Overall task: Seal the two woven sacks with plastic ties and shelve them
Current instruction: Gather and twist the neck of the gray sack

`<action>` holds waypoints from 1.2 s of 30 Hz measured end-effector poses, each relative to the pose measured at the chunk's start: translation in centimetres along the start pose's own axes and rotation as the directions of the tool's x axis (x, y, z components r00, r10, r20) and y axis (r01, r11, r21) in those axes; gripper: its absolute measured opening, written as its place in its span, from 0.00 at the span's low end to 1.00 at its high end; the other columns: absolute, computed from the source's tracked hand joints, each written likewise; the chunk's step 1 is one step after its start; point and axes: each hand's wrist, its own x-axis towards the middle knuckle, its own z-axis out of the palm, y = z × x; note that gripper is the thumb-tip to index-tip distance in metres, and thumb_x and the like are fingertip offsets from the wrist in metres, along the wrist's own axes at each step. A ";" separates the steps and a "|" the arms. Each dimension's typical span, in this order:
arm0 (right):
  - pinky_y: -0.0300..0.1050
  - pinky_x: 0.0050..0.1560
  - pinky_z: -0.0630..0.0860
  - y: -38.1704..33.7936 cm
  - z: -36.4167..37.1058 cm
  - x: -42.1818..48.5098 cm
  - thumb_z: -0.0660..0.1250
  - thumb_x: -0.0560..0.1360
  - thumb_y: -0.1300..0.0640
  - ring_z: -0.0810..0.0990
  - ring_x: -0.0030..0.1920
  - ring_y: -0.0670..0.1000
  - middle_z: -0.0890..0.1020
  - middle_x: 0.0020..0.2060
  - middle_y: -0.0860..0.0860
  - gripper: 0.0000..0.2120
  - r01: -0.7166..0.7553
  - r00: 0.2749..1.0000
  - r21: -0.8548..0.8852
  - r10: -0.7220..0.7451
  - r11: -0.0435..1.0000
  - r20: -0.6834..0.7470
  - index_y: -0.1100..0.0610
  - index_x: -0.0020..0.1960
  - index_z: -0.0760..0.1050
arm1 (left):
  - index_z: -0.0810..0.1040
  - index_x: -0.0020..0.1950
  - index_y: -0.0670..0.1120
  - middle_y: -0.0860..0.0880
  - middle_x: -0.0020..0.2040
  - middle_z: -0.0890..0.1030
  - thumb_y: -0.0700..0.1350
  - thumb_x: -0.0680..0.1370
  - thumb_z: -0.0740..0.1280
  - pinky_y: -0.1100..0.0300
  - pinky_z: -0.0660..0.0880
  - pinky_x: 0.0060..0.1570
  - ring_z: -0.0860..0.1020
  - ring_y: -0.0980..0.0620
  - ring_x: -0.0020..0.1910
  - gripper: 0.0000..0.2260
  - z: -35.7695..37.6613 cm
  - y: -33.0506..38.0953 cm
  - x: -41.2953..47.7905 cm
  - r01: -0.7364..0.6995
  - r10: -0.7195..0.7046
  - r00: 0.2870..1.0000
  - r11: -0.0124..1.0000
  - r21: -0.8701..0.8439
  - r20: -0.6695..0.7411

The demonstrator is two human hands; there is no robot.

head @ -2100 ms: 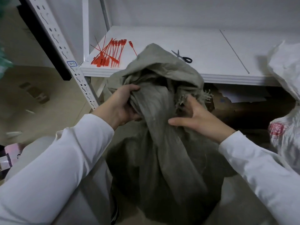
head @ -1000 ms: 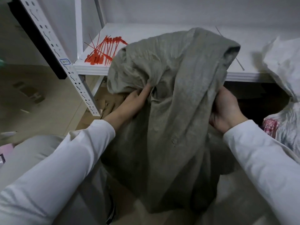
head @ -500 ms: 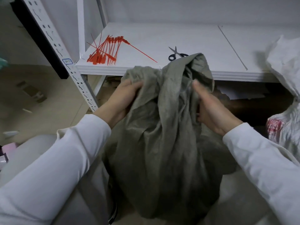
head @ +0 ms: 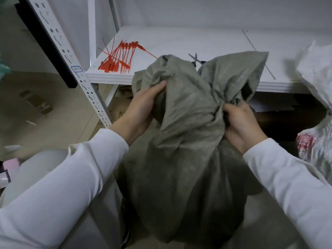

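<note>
A grey-green woven sack (head: 185,159) stands on the floor in front of me, its loose top bunched up in front of the shelf edge. My left hand (head: 142,108) grips the left fold of the sack's mouth. My right hand (head: 240,123) is closed on the gathered cloth at the right. A bundle of red plastic ties (head: 118,58) lies on the left end of the white shelf (head: 179,42). A second sack, white (head: 318,108), sits at the right edge of view, partly cut off.
Black-handled scissors (head: 195,59) lie on the shelf, half hidden behind the grey sack's top. A perforated white shelf upright (head: 71,63) slants down at the left. Flattened cardboard lies under the shelf. Bits of litter dot the beige floor at left.
The sack's top was lifted and spread wide, then pulled down and gathered. Since half a second ago my right hand has dropped lower and closed on the cloth, and the top right corner flared out.
</note>
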 end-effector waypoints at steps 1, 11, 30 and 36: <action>0.55 0.56 0.79 -0.6 -0.2 0.2 0.55 0.77 0.72 0.82 0.55 0.57 0.81 0.56 0.60 0.18 0.002 1.000 0.079 -0.002 0.997 0.002 0.61 0.62 0.75 | 0.78 0.61 0.46 0.48 0.57 0.83 0.50 0.78 0.67 0.50 0.74 0.64 0.81 0.48 0.57 0.13 -0.5 -0.3 0.4 -0.012 0.012 0.994 1.000 0.003 -0.111; 0.51 0.37 0.82 -3.8 -2.3 -0.3 0.69 0.57 0.60 0.86 0.43 0.57 0.85 0.43 0.60 0.13 -0.136 0.962 0.390 0.027 0.911 0.273 0.64 0.39 0.85 | 0.72 0.64 0.57 0.59 0.61 0.76 0.66 0.71 0.66 0.56 0.64 0.68 0.73 0.56 0.63 0.25 0.2 -3.6 -0.2 0.194 -0.221 0.973 0.944 0.268 0.073; 0.48 0.52 0.79 -2.1 -4.8 2.9 0.68 0.73 0.65 0.82 0.50 0.54 0.83 0.47 0.54 0.09 -0.039 0.953 -0.430 -0.096 0.902 -0.289 0.59 0.53 0.79 | 0.86 0.34 0.50 0.50 0.39 0.85 0.38 0.77 0.57 0.58 0.79 0.48 0.84 0.53 0.41 0.20 -0.5 2.4 -1.5 0.028 0.016 0.948 0.990 -0.135 0.317; 0.53 0.50 0.81 -1.6 -3.3 2.6 0.73 0.70 0.59 0.83 0.45 0.55 0.84 0.41 0.58 0.08 -0.039 0.987 -0.597 -0.062 0.801 -0.148 0.64 0.46 0.81 | 0.84 0.52 0.46 0.44 0.52 0.84 0.47 0.55 0.82 0.55 0.80 0.49 0.83 0.46 0.50 0.26 -1.0 2.0 -1.8 0.173 -0.175 0.793 0.983 0.060 0.583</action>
